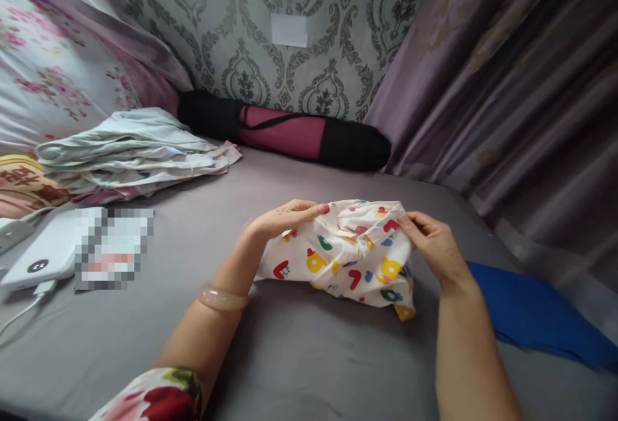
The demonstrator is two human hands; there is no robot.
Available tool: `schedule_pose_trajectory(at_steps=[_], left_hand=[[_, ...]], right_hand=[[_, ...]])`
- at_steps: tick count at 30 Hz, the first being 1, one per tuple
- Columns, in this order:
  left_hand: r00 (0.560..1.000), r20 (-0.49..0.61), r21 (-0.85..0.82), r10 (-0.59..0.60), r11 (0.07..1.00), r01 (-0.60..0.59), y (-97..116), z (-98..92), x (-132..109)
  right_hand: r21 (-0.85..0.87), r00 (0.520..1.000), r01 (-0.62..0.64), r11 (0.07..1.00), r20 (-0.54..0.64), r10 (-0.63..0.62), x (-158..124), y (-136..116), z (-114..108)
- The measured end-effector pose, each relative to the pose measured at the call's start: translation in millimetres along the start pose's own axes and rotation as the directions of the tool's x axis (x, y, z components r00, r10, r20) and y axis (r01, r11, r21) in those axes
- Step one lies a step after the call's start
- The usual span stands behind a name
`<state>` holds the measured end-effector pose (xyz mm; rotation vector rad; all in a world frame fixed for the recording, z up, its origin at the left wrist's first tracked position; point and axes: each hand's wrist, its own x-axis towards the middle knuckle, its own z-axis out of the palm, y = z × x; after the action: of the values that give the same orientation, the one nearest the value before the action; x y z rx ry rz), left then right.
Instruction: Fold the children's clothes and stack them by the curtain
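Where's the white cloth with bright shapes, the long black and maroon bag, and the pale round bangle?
White cloth with bright shapes [345, 263]: head view, on its printed middle.
Long black and maroon bag [284, 134]: head view, on its maroon middle.
Pale round bangle [223, 299]: head view, on its band.

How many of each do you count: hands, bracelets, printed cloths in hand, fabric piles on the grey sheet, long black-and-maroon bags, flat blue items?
Hands: 2, left hand and right hand
Bracelet: 1
Printed cloth: 1, held by both hands
Fabric pile: 1
Black-and-maroon bag: 1
Flat blue item: 1
Total: 7
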<state>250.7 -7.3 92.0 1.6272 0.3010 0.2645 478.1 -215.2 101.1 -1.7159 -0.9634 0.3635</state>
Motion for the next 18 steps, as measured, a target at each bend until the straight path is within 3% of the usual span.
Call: schedule_pose_trajectory(at_steps=[3, 5, 9, 14, 18], left_hand=[[0.993, 0.113, -0.1, -0.04, 0.994, 0.051, -1.2, 4.9, 2.7], [0.995, 0.1, -0.144, -0.028, 0.989, 0.042, -2.0, 7.6, 4.8], [0.999, 0.024, -0.121, -0.022, 0.992, 0.024, -4.2, 8.5, 7.8], [0.993, -0.115, 0.048, -0.035, 0.998, 0.041, -6.1, 6.2, 8.0], [0.981, -0.191, 0.091, 0.019, 0.996, -0.002, -5.9, 7.6, 8.5]], right_hand=[[0.005, 0.999, -0.031, 0.999, -0.01, 0.031, 0.5, 3.4, -6.9], [0.006, 0.999, -0.04, 0.999, -0.009, 0.04, 0.2, 3.6, -9.0], [0.013, 0.999, -0.052, 0.999, -0.01, 0.052, 0.7, 4.8, -10.4], [0.013, 0.997, -0.07, 0.997, -0.005, 0.071, 2.2, 7.2, -9.6], [0.007, 0.997, -0.075, 0.997, 0.009, 0.074, 1.9, 1.8, -2.5]])
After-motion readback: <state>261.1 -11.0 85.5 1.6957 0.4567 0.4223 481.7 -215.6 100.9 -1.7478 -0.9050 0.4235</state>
